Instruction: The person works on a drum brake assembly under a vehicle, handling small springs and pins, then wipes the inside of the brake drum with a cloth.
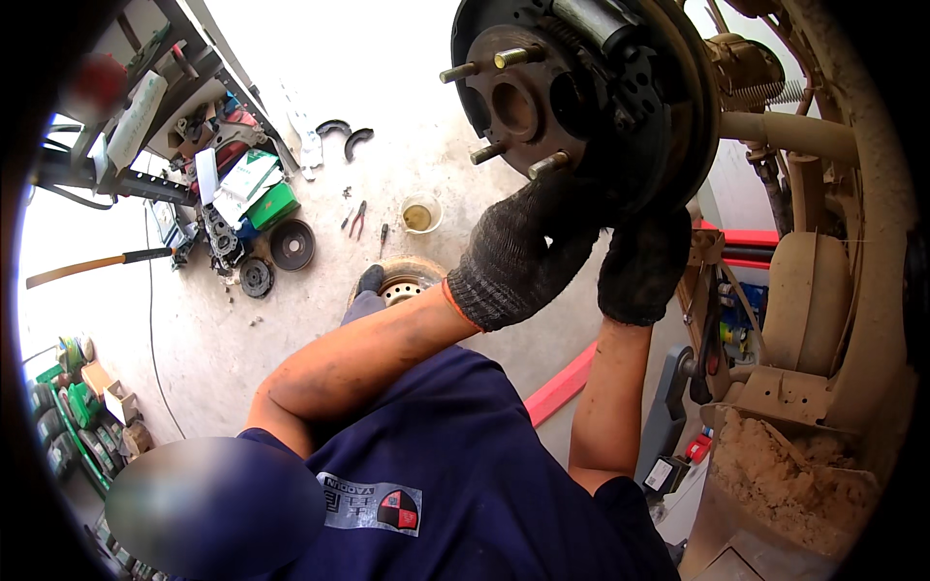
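Black-gloved left hand (528, 254), right hand (646, 266) at one brake assembly (533, 87), four studs (518, 56), can't tell either grip

Got a pale, stained concrete floor (315, 276) here. Carries two curved brake shoes (333, 124), red-handled pliers (362, 209) near a screwdriver (384, 234), a clear tub (434, 205) with murky liquid in it, and a dusty steel wheel (415, 268). Also holds a brake drum (293, 234) beside a smaller round metal part (257, 278), plus some black cable (152, 329).

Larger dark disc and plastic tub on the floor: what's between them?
Red-handled pliers, a screwdriver and a small tool too small to identify, in the head view.
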The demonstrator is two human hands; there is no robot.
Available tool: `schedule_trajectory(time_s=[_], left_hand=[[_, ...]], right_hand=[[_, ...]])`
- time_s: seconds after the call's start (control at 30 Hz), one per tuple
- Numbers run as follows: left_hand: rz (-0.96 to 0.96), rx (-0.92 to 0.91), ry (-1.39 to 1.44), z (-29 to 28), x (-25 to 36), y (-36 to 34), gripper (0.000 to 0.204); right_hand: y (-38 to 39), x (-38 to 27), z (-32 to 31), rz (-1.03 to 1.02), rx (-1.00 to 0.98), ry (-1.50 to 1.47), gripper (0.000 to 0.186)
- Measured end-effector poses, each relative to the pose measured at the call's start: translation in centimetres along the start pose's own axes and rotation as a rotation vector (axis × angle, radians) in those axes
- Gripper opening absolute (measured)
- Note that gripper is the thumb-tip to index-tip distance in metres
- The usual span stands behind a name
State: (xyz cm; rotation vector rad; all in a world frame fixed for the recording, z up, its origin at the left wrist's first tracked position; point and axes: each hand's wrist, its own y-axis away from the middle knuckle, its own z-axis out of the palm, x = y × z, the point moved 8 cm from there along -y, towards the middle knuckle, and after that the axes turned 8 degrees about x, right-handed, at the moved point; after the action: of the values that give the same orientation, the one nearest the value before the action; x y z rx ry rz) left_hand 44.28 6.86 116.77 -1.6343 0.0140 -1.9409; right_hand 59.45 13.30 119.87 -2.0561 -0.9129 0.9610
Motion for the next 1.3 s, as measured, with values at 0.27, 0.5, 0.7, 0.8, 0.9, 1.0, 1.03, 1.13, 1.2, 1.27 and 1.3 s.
schedule_trajectory(time_s=[0.27, 0.5, 0.7, 0.8, 0.9, 1.0, 1.03, 1.13, 1.2, 1.27, 1.3], left_hand=[[0.127, -0.013, -0.106, -0.1, 0.1, -0.3, 0.039], [-0.268, 0.099, 0.125, 0.1, -2.1, 1.2, 0.030], [0.011, 0.114, -0.072, -0.4, -1.7, 0.9, 0.032], [0.164, 0.133, -0.220, -0.8, -0.3, 0.3, 0.035], [0.287, 0.066, -0.386, 0.2, 1.2, 0.1, 0.033], [0.232, 0.048, -0.301, 0.0, 1.3, 0.2, 0.034], [0.232, 0.047, -0.302, 0.1, 1.1, 0.4, 0.034], [-0.192, 0.095, 0.214, 0.4, -2.0, 1.1, 0.034], [-0.255, 0.152, 0.309, 0.6, -2.3, 1.3, 0.032], [-0.228, 0.177, 0.297, 0.4, -2.5, 1.2, 0.031], [-0.200, 0.200, 0.286, 0.2, -2.4, 1.2, 0.029]], right_hand=[[0.3, 1.3, 0.1, 0.182, 0.033, -0.230, 0.035], [0.6, 1.6, 0.1, 0.119, -0.016, -0.138, 0.035], [0.4, 1.1, 0.2, 0.122, -0.021, -0.155, 0.036], [0.6, 1.9, 0.2, 0.268, 0.037, -0.303, 0.036], [0.2, 1.5, -0.3, 0.290, 0.018, -0.227, 0.034], [-0.4, -1.6, 0.1, -0.118, -0.066, 0.130, 0.033], [0.2, 0.7, 0.0, 0.228, 0.035, -0.201, 0.032], [1.5, 2.9, 0.4, 0.615, 0.143, -0.576, 0.032], [1.5, 3.4, 0.3, 0.656, 0.150, -0.630, 0.033], [0.2, 0.8, -0.3, 0.171, -0.039, -0.121, 0.034], [0.2, -0.2, -0.1, 0.003, -0.082, 0.044, 0.034]])
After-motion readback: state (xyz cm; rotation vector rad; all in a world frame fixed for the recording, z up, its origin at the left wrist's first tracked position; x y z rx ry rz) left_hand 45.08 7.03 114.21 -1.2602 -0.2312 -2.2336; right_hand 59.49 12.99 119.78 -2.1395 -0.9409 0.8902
